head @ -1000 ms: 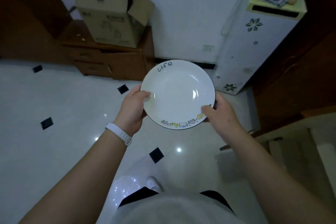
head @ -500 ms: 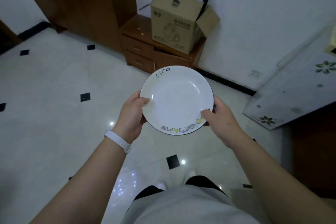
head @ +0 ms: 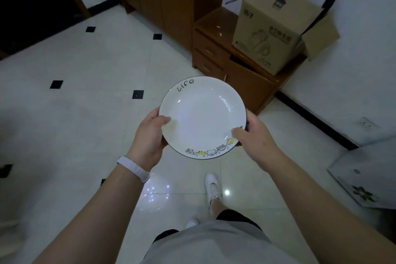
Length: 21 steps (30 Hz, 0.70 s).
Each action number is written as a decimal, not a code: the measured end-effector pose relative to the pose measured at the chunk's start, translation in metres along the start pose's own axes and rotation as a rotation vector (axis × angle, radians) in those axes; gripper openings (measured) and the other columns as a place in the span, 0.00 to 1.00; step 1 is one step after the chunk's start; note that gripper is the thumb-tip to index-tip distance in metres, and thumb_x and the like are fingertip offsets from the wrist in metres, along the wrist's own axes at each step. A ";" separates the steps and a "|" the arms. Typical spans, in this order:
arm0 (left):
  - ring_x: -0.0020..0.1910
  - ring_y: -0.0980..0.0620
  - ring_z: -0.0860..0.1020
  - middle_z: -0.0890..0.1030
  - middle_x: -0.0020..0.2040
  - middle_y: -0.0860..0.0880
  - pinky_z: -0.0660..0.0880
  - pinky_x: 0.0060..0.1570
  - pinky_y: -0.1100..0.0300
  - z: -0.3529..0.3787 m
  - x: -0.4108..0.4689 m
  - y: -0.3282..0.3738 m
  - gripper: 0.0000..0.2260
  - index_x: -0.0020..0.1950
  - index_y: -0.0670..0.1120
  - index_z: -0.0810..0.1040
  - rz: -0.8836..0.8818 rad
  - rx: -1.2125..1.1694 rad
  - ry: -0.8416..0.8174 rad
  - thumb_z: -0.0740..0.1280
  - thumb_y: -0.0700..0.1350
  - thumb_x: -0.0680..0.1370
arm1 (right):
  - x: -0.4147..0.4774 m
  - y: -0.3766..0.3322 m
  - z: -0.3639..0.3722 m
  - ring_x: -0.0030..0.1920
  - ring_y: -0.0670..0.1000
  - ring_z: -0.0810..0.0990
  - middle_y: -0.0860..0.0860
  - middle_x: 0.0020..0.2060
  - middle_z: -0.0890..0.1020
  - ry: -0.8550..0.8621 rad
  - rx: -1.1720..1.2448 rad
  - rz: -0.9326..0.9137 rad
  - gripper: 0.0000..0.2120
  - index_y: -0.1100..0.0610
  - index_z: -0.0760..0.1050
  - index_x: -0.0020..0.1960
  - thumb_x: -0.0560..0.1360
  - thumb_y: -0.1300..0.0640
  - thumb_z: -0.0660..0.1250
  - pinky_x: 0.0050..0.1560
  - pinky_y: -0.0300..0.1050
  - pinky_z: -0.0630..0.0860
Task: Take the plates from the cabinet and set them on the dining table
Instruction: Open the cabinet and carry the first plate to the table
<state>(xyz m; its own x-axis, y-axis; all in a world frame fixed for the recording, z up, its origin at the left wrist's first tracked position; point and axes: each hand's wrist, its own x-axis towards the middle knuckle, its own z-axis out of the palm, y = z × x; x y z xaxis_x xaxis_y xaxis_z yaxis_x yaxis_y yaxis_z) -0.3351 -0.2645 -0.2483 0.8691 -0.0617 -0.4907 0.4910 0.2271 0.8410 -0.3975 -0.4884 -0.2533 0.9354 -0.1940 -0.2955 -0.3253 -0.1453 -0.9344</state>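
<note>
Could slip and smash on the hard floor (head: pixel 85 113) if either grip goes loose while walking. One plate (head: pixel 202 117), out in front of the tummy, held flat. Two hands: left hand (head: pixel 150 137) curled round its left edge, right hand (head: pixel 251 138) curled round its right edge. One cardboard box (head: pixel 272 30) beyond the plate. No dining table in sight.

White plate (head: pixel 202 117) with thin dark rim, black "Life" lettering and a row of grey and yellow cartoon cats, white wristband (head: pixel 133 168), white floor (head: pixel 75 113) with small black diamond tiles, brown wooden cabinet (head: pixel 233 70), tan cardboard box (head: pixel 272 28)
</note>
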 end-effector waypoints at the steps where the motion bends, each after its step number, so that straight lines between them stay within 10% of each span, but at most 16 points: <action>1: 0.44 0.48 0.79 0.84 0.46 0.50 0.74 0.43 0.56 0.004 0.009 0.004 0.16 0.54 0.50 0.80 0.004 -0.006 0.022 0.58 0.34 0.77 | 0.015 -0.004 -0.003 0.50 0.50 0.83 0.50 0.51 0.84 -0.019 0.000 -0.007 0.22 0.46 0.76 0.60 0.73 0.68 0.62 0.39 0.35 0.78; 21: 0.40 0.48 0.79 0.83 0.44 0.49 0.74 0.40 0.56 0.000 0.087 0.088 0.18 0.53 0.50 0.81 0.143 -0.136 0.375 0.57 0.32 0.76 | 0.207 -0.079 0.038 0.50 0.56 0.82 0.52 0.49 0.84 -0.415 -0.062 -0.122 0.19 0.46 0.77 0.57 0.72 0.66 0.61 0.44 0.47 0.83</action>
<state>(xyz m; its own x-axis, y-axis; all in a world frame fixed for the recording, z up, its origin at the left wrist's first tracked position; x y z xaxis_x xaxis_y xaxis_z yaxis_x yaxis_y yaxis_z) -0.2157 -0.2503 -0.2166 0.8337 0.3323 -0.4410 0.3324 0.3357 0.8814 -0.1729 -0.4804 -0.2477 0.9398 0.2323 -0.2505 -0.2050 -0.2033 -0.9574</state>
